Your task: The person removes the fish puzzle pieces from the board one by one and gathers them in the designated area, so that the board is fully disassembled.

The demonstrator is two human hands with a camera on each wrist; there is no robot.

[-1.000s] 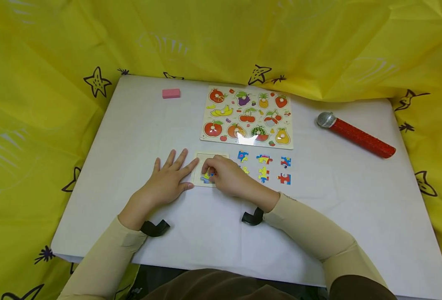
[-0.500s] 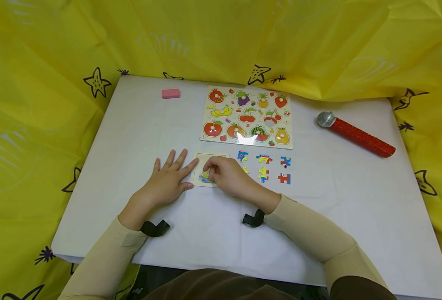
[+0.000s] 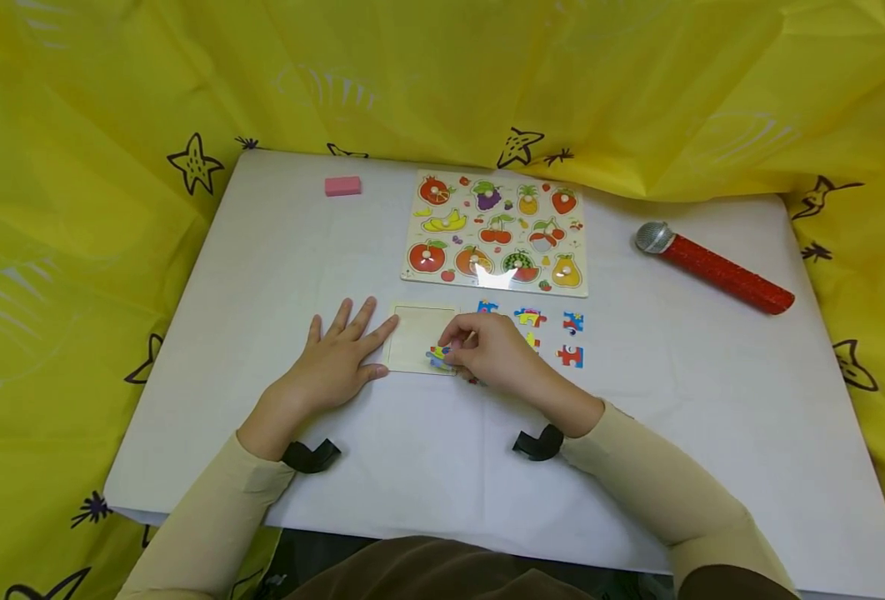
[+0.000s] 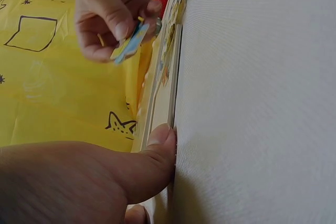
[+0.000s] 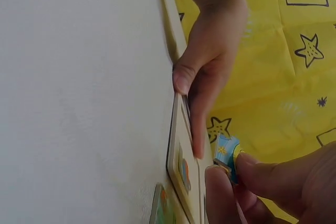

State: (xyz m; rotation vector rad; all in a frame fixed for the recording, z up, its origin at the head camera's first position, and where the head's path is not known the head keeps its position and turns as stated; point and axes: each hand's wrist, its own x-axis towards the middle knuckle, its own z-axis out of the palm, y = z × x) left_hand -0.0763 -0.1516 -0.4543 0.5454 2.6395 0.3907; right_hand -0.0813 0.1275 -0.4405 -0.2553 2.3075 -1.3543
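Observation:
My left hand (image 3: 333, 362) lies spread on the white table, its thumb and index finger at the left edge of a small wooden puzzle tray (image 3: 416, 333). In the left wrist view the left thumb (image 4: 160, 145) presses against the tray's side. Thumb and index finger of my right hand (image 3: 498, 350) pinch a blue and yellow jigsaw piece (image 5: 226, 153) over the tray's right part. That piece is tilted and raised above the tray in the left wrist view. Loose jigsaw pieces (image 3: 570, 357) lie right of the tray, some partly hidden by the right hand.
Behind the tray lies a fruit puzzle board (image 3: 495, 233) with knobbed pieces. A red microphone (image 3: 720, 271) rests at the right, a pink block (image 3: 342, 186) at the back left. Yellow patterned cloth (image 3: 442, 83) hangs around the table's far side.
My right hand has moved right with the jigsaw piece, from the tray's lower middle to its right edge, uncovering more of the tray's bare bottom. The left hand has stayed still.

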